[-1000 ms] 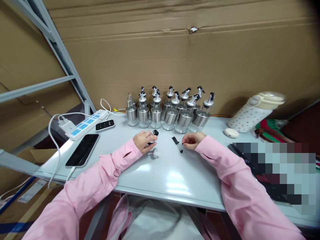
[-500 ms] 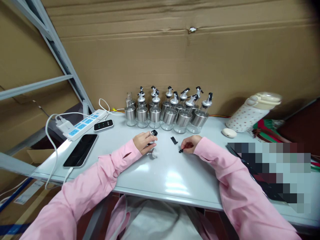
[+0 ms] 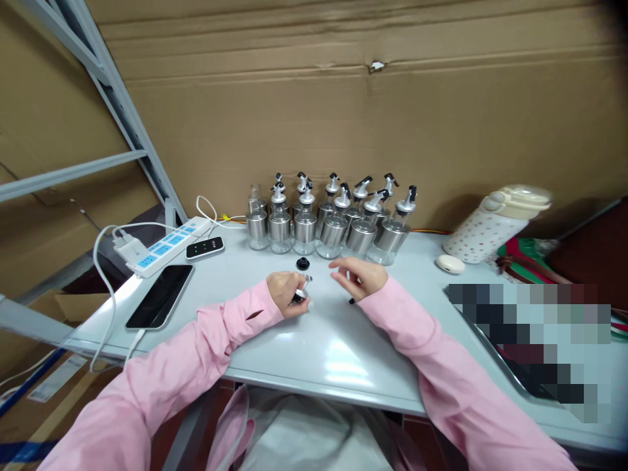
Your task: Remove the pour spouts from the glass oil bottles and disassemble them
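In the head view, my left hand (image 3: 288, 294) is closed around a silver pourer spout (image 3: 307, 279), its tip showing past the fingers. Just beyond it, a black round stopper (image 3: 303, 263) lies on the table. My right hand (image 3: 362, 278) hovers to the right, fingers apart and pointing left, with nothing visible between them. A small black part (image 3: 352, 301) peeks out below that hand on the tabletop. Behind both hands stand several glass bottles with steel bands (image 3: 304, 232), most topped by silver and black pourers. The bottle at the far left (image 3: 257, 229) has a bare neck.
To the left are a phone (image 3: 160, 296), a power strip (image 3: 171, 245) with white cables and a small black device (image 3: 205, 248). A dotted tumbler (image 3: 483, 229), a cream oval case (image 3: 450, 263) and a dark-edged blurred-out object (image 3: 520, 347) occupy the right side.
My left hand has drawn slightly nearer and now grips the silver spout; the black stopper sits apart from it. My right hand has opened and moved left, covering the black lever.
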A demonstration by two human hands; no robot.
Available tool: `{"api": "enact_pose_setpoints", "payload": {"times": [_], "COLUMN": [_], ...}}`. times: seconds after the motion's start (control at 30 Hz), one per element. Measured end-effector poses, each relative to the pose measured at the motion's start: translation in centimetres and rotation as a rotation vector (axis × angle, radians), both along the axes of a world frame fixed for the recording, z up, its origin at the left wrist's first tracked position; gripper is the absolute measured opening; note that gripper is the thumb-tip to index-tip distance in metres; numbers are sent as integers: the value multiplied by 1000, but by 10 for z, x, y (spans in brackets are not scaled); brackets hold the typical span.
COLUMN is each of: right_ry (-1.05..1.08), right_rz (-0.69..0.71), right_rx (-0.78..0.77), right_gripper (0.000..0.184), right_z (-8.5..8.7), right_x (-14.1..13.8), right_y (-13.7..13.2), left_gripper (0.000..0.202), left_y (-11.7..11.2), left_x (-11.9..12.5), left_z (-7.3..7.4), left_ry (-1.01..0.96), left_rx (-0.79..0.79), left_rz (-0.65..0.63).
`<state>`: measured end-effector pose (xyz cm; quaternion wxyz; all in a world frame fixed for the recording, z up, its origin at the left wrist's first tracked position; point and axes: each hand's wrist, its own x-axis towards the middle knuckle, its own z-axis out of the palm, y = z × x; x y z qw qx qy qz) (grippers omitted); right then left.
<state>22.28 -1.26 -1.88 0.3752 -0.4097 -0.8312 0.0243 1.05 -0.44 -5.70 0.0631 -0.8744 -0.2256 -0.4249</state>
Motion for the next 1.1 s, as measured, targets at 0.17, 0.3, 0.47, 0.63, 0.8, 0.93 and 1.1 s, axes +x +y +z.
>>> {"api": "enact_pose_setpoints", "payload": {"times": [0.17, 0.3, 0.47, 0.63, 0.8, 0.93, 1.1], "right_ry": [-164, -192, -82, 14, -72, -79, 13], "right_rz": [132, 130, 100, 18, 146, 102, 69], "right_rx": [81, 94, 103, 1, 19, 67, 53], "right_gripper": [29, 30, 31, 25, 27, 19, 3], "right_z": [-5, -7, -9, -7, -10, -12, -4], "right_x": [-24, -28, -26, -14, -17, -24, -17], "right_y": [-15, -16, -11, -8, -12, -14, -15], "left_gripper": [30, 37, 40, 32, 40, 32, 16], "left_y": [-1, -1, -5, -1, 0, -8, -10], "left_x": [2, 1, 2, 1, 0, 6, 7], "left_z": [0, 1, 7, 14, 21, 24, 27], "left_ry": [103, 131, 99, 88, 70, 58, -48], "left_rx": [68, 48, -34, 53, 249, 327, 360], "left_rz": [1, -8, -36, -4, 182, 246, 236]}}
